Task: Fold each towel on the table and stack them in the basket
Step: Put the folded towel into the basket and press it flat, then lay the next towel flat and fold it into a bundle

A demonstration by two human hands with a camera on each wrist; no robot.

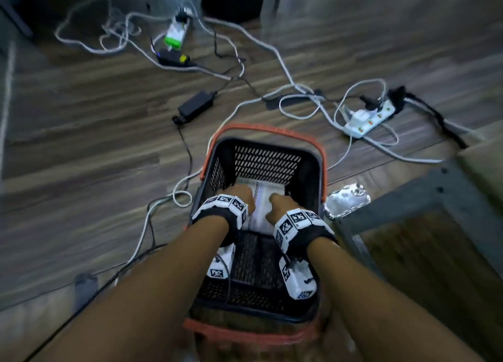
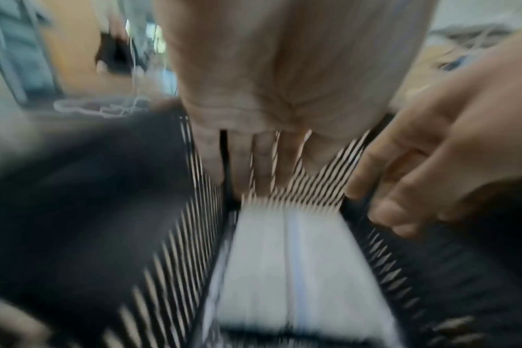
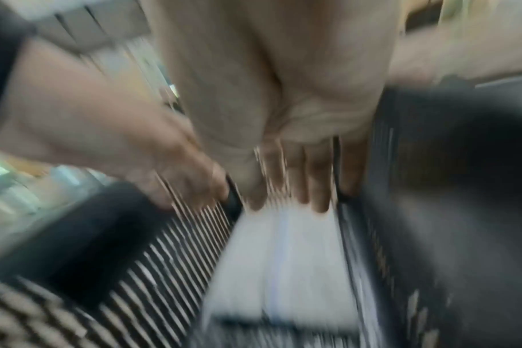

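Both hands are down inside the basket [image 1: 268, 154], which stands on the floor [image 1: 95, 122] beside the leg of the counter [image 1: 424, 195]. A folded white towel [image 1: 265, 201] lies flat on the basket's bottom, against the far wall, and the left hand [image 1: 235, 195] and right hand [image 1: 275, 206] sit over its near half — left on the left part, right on the right part.

The wrist views are badly smeared, yet each shows straight fingers pointing down at the white cloth: the left hand's fingers [image 2: 263, 162] hang above the towel's far edge, and the right hand's fingers [image 3: 307, 179] reach its top surface. Neither grip appears closed round anything; both look flat and loose, fingers extended. Whether the fingertips actually press the cloth or hover just clear of it cannot be told through the blur.

The relation that matters: the towel lies directly under and just ahead of both grips, its long axis running away from the person, with a thin stitched stripe down the middle between the two hands. Both hands are equally near. The towel seems already placed, so the likely next move is a straight lift up and out — the basket walls stand close on either side of the wrists, so a sideways pull could catch the rim or drag the fold open.
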